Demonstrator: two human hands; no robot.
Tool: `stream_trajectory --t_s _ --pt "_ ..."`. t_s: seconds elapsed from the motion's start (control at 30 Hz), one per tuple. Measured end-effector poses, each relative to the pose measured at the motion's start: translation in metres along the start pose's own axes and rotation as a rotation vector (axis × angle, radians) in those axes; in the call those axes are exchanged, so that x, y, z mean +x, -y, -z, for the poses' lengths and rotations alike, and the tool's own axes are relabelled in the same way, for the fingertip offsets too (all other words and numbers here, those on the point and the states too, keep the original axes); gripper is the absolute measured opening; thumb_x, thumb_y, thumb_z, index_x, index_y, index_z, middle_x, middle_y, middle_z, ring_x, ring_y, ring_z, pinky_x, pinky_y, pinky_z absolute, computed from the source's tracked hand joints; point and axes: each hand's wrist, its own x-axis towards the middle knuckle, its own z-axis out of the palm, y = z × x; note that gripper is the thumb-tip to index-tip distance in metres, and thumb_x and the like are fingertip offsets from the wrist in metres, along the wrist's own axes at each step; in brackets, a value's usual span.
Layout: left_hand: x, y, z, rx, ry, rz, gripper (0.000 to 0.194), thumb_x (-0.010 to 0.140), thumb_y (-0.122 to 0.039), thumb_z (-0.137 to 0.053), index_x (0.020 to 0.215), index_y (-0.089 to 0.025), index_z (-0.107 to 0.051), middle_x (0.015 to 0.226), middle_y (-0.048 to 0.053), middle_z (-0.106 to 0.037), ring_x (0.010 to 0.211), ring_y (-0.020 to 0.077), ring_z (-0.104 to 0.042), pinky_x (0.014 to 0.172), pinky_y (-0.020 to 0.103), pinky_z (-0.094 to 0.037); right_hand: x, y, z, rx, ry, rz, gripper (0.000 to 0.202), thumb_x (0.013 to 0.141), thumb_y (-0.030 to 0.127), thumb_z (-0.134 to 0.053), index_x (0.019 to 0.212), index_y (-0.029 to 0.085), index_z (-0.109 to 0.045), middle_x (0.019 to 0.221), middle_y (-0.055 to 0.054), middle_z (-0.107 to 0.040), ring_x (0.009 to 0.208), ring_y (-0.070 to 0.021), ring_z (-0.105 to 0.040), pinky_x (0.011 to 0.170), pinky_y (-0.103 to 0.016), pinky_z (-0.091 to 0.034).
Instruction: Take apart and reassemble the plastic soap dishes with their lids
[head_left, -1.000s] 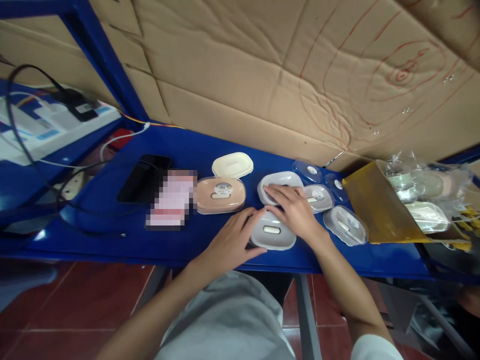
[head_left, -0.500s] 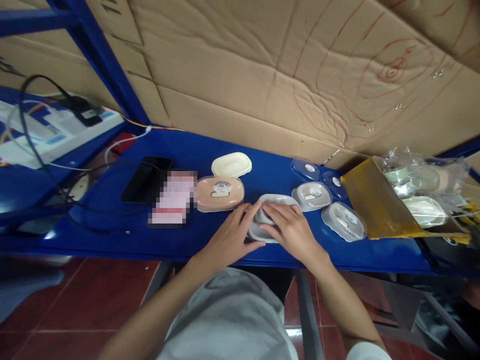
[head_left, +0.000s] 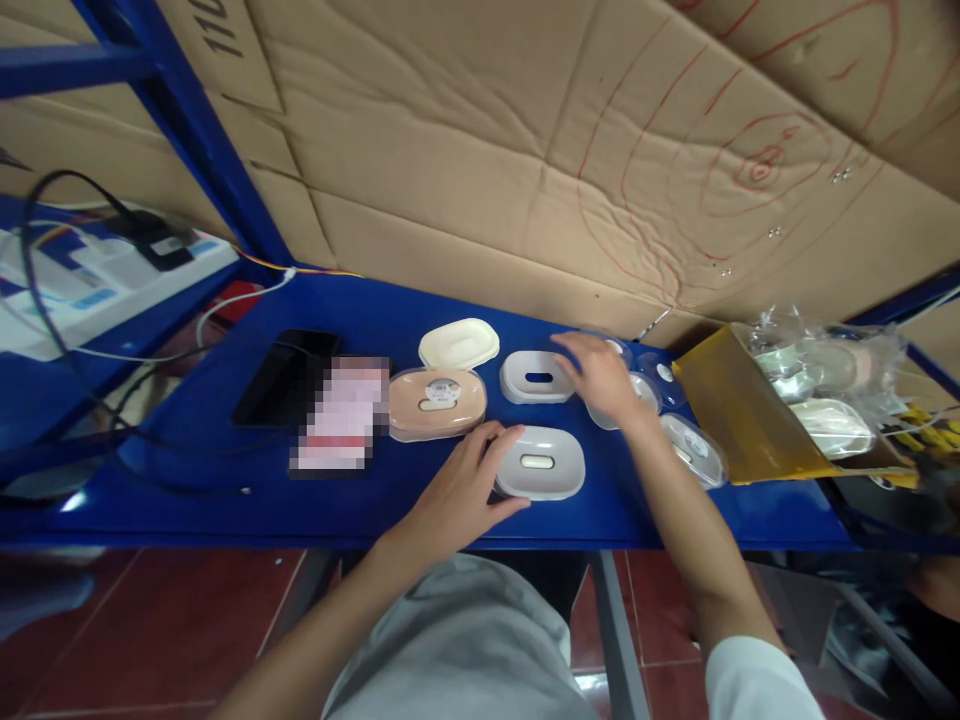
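My left hand [head_left: 466, 482] curls round the left end of a pale grey oval soap dish [head_left: 559, 478], thumb at its front rim and fingers at its back. A small light bar sits in the middle of this dish. My right hand [head_left: 602, 378] is stretched out farther back, fingers apart, over clear lids [head_left: 616, 350] that it partly hides. Just left of its fingertips stands a grey oval piece [head_left: 517, 385] with a long slot through which blue shows. Under my right wrist, a lidded grey dish [head_left: 646, 392] is partly covered.
Left of the dish lie a pink lidded dish [head_left: 405, 410], a cream oval piece [head_left: 459, 345], a blurred-out phone-like item [head_left: 341, 415] and a black phone [head_left: 289, 375]. Another lidded grey dish [head_left: 701, 455] sits beside an open carton [head_left: 724, 400] with wrapped dishes. Cables hang at left.
My right hand has left the dish and moved back and to the right. The slotted grey piece now stands behind the dish. My left hand stays at the dish's left end.
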Motion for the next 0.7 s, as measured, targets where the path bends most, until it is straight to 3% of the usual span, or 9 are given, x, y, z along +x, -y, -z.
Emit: stream_trajectory --t_s 0.1,0.2,0.3,0.43,0.53,0.6,0.7 --pt "0.0 0.0 0.001 0.002 0.024 0.004 0.097 0.089 -0.03 -0.087 0.166 -0.034 -0.027 0.15 0.015 -0.049 0.144 0.0373 -0.054 0.12 0.059 -0.049 0.017 -0.056 0.028 -0.026 0.043 -0.143 0.052 0.096 0.029 -0.073 0.146 0.019 -0.066 0.152 -0.017 -0.066 0.145 -0.0394 -0.058 0.124 -0.066 -0.038" --pt "0.0 -0.001 0.001 0.005 0.022 0.001 0.098 0.089 -0.031 -0.088 0.166 -0.034 -0.029 0.152 0.015 -0.049 0.145 0.0383 -0.054 0.12 0.059 -0.049 0.029 -0.099 0.043 0.009 0.147 -0.204 0.064 0.079 0.031 -0.089 0.139 0.019 -0.072 0.141 -0.016 -0.073 0.13 -0.0389 -0.069 0.114 -0.059 -0.052" --pt "-0.001 0.0 0.001 -0.019 0.014 0.008 0.097 0.088 -0.032 -0.088 0.167 -0.036 -0.031 0.153 0.014 -0.05 0.146 0.0385 -0.055 0.121 0.06 -0.049 0.03 -0.113 0.048 0.06 0.174 -0.201 0.064 0.077 0.035 -0.09 0.137 0.018 -0.072 0.138 -0.015 -0.075 0.125 -0.0355 -0.072 0.109 -0.052 -0.058" --pt "-0.002 -0.001 0.002 -0.052 0.021 0.019 0.101 0.089 -0.031 -0.088 0.169 -0.037 -0.027 0.154 0.014 -0.051 0.148 0.0388 -0.053 0.123 0.061 -0.048 -0.003 -0.087 0.056 0.112 0.032 -0.121 0.062 0.089 0.042 -0.081 0.144 0.021 -0.064 0.144 -0.014 -0.071 0.133 -0.0338 -0.068 0.117 -0.052 -0.053" --pt "-0.002 -0.003 0.004 -0.075 0.022 0.033 0.107 0.09 -0.029 -0.087 0.171 -0.039 -0.019 0.159 0.014 -0.047 0.153 0.0388 -0.048 0.126 0.061 -0.045 -0.055 -0.043 0.056 0.16 -0.089 0.101 0.059 0.091 0.048 -0.082 0.143 0.026 -0.064 0.145 -0.011 -0.069 0.134 -0.0343 -0.067 0.118 -0.055 -0.051" --pt "-0.001 -0.005 0.006 -0.1 0.014 0.044 0.11 0.09 -0.027 -0.087 0.171 -0.04 -0.014 0.162 0.015 -0.043 0.156 0.0383 -0.045 0.126 0.059 -0.045 -0.095 -0.013 0.046 0.203 -0.034 0.22 0.055 0.095 0.047 -0.079 0.144 0.028 -0.063 0.152 -0.011 -0.065 0.141 -0.0335 -0.061 0.12 -0.057 -0.05" --pt "0.0 -0.005 0.006 -0.127 0.016 0.047 0.111 0.091 -0.028 -0.087 0.171 -0.04 -0.011 0.166 0.016 -0.038 0.157 0.038 -0.043 0.126 0.059 -0.046 -0.142 0.02 0.017 0.228 0.023 0.261 0.052 0.099 0.045 -0.077 0.147 0.032 -0.063 0.156 -0.011 -0.061 0.146 -0.0329 -0.057 0.119 -0.058 -0.052"
